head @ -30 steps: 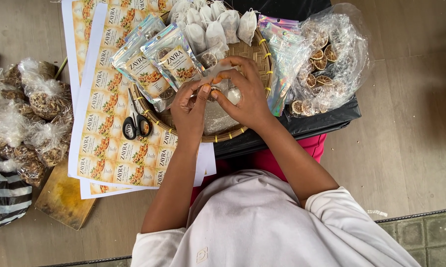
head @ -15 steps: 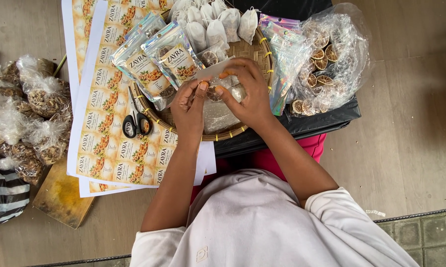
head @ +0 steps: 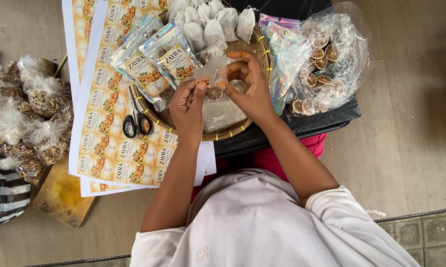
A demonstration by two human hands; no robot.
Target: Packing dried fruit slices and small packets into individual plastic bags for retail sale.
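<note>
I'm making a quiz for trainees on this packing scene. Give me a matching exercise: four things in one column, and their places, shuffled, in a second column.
Things:
1. scissors
2. small clear pouch
3. white tea bags
4. bag of dried citrus slices

Places:
A. far edge of the woven tray
B. pinched between left hand and right hand
C. on the label sheets, by the tray's left rim
D. right of the tray, on black plastic

Pairs: 1-C, 2-B, 3-A, 4-D
</note>
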